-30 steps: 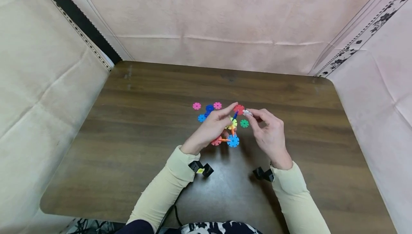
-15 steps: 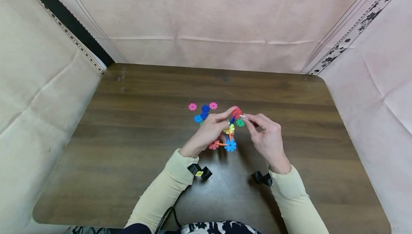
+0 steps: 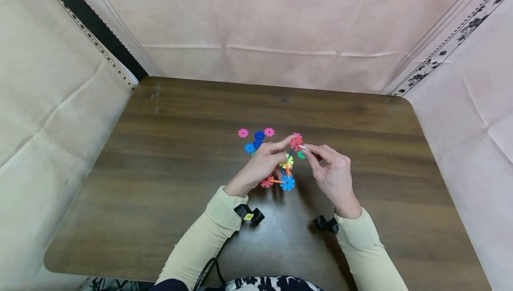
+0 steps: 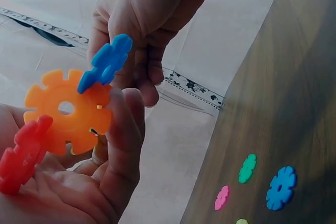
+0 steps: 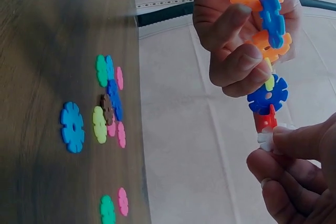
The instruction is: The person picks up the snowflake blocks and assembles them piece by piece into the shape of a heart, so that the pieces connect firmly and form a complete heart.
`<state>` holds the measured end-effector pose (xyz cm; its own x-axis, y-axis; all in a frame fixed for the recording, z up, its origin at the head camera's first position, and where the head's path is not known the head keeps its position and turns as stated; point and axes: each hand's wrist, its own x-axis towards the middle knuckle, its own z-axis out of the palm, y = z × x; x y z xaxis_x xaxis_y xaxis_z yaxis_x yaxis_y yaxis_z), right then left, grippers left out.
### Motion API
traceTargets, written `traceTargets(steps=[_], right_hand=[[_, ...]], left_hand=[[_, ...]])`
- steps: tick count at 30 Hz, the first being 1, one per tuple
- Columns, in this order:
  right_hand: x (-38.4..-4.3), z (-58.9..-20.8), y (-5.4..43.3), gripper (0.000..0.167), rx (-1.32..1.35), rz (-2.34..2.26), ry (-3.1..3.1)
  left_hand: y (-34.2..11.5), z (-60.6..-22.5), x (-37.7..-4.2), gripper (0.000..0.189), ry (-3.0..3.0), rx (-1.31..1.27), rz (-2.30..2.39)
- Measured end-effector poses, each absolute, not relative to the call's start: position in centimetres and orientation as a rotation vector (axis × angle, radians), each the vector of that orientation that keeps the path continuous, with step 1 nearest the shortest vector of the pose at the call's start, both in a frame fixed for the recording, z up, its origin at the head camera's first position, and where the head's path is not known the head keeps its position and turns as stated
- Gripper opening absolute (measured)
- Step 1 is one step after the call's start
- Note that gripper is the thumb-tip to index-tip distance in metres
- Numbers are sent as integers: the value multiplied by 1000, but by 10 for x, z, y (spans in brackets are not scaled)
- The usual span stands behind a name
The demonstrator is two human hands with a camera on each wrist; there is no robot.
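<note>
My left hand [image 3: 260,162] holds a chain of notched plastic discs slotted edge to edge. In the left wrist view an orange disc [image 4: 44,100] sits between a red disc [image 4: 23,153] and a blue disc [image 4: 107,62], above the palm. Farther along, the right wrist view has a yellow disc [image 5: 270,83], a dark blue disc [image 5: 257,98] and a red end disc [image 5: 268,120]. Between thumb and fingers my right hand [image 3: 332,171] pinches a white disc [image 5: 266,140] against that red disc's edge. How deeply their slots engage is hidden by the fingertips.
Loose discs lie on the wooden table [image 3: 180,171] beyond the hands: pink [image 3: 243,133], dark blue [image 3: 259,135], light blue [image 3: 250,148] and green [image 3: 301,155]. Several overlap in a cluster in the right wrist view. Pale cloth walls [image 3: 256,24] surround the table.
The chain's red end has come slightly nearer the body, uncovering a pink disc behind it. The white disc has shifted from the red disc's right side to its lower right edge.
</note>
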<state>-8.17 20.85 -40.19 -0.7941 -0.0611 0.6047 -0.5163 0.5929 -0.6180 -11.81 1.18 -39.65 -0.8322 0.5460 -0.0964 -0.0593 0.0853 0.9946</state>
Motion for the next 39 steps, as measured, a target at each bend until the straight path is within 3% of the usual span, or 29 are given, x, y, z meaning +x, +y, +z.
traceTargets(steps=[24, 39], right_hand=[[-87, -402, 201, 18, 466, 1230, -2271], [-87, -403, 202, 27, 602, 1176, -2365]], left_hand=[[-2, -390, -118, 54, 1878, 471, 1802], [3, -397, -125, 35, 1840, 364, 1912]])
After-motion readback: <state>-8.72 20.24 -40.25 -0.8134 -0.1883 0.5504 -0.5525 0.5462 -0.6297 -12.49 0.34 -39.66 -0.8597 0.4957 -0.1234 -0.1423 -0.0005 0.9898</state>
